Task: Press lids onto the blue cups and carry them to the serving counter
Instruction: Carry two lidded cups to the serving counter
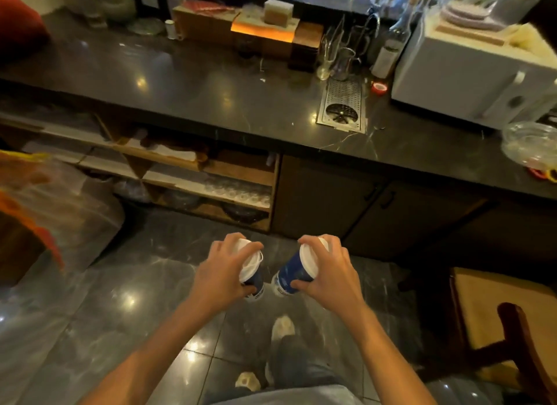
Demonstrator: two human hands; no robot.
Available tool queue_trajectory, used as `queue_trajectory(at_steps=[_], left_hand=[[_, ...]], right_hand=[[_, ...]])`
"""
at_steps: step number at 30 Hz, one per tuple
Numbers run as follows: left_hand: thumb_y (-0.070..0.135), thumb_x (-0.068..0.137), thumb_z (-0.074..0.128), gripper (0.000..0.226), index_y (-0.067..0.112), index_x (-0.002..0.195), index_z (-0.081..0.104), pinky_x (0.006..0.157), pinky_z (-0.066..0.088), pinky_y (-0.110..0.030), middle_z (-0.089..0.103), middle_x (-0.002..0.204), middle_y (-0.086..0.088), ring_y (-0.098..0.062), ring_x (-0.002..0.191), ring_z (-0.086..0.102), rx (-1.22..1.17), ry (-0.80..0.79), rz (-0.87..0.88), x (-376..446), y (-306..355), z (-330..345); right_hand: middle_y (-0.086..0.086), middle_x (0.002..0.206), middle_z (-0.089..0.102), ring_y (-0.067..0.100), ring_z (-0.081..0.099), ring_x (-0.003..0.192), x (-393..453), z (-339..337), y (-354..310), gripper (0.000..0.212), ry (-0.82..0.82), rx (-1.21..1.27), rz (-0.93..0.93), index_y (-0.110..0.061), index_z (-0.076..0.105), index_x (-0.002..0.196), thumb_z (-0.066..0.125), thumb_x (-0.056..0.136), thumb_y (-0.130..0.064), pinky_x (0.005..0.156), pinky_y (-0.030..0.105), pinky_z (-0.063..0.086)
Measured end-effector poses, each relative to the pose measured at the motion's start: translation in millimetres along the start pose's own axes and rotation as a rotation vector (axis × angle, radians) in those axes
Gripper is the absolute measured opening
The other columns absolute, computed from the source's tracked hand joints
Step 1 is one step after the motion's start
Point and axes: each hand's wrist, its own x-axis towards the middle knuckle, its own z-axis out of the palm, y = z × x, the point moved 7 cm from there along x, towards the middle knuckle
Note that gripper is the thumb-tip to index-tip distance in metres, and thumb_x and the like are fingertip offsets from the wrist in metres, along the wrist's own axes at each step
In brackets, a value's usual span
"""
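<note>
Blue cups, lidded, were carried one per hand above the floor, short of the dark counter.
Left hand gripped left cup; right hand gripped right cup, tilted inward. Counter edge lay ahead, open floor between. Cup print blurred, possibly lettering.

The tabletop is dark stone with pale veins, polished and glossy enough to mirror the lamps. The floor is dark tile, equally shiny. A perforated metal drain tray is set into the tabletop. The shelves below are bare matt wood. The two blue cups look like printed paper, their white lids smooth plastic. The bowl at right is clear glass, and the chair is dark varnished wood.
</note>
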Motion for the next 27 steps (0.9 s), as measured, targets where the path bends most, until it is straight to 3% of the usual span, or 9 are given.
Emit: queue_trajectory(at_steps=[6, 18, 23, 27], left_hand=[[0.044, 0.067, 0.091, 0.092, 0.050, 0.143, 0.039, 0.087, 0.058, -0.044, 0.032, 0.153, 0.004, -0.026, 0.135, 0.037, 0.051, 0.031, 0.054, 77, -8, -21], [0.044, 0.061, 0.094, 0.098, 0.051, 0.142, 0.040, 0.081, 0.060, -0.040, 0.034, 0.149, 0.006, -0.024, 0.128, 0.043, 0.067, 0.096, 0.174, 282, 2, -89], [0.044, 0.063, 0.093, 0.096, 0.051, 0.143, 0.041, 0.082, 0.058, -0.042, 0.035, 0.149, 0.006, -0.023, 0.128, 0.043, 0.104, 0.124, 0.216, 359, 9, -123], [0.042, 0.066, 0.092, 0.094, 0.049, 0.144, 0.040, 0.082, 0.058, -0.043, 0.035, 0.150, 0.004, -0.025, 0.129, 0.043, 0.148, 0.150, 0.217, 414, 4, -156]], right_hand=[[-0.015, 0.132, 0.033, 0.019, 0.046, 0.118, 70, -15, 7, 0.089, 0.059, 0.016, 0.010, -0.055, 0.040, 0.133, 0.091, 0.062, -0.043, 0.076, 0.030, 0.044], [-0.016, 0.138, 0.034, 0.016, 0.044, 0.125, 261, -76, 25, 0.089, 0.164, 0.040, -0.027, -0.053, 0.042, 0.134, 0.094, 0.063, -0.044, 0.084, 0.027, 0.044], [-0.013, 0.140, 0.036, 0.020, 0.046, 0.128, 338, -113, 27, 0.088, 0.197, 0.012, -0.077, -0.053, 0.042, 0.134, 0.095, 0.064, -0.044, 0.086, 0.030, 0.047], [-0.007, 0.143, 0.039, 0.023, 0.044, 0.134, 396, -136, 23, 0.088, 0.188, -0.036, -0.096, -0.052, 0.042, 0.134, 0.094, 0.065, -0.044, 0.095, 0.041, 0.052]])
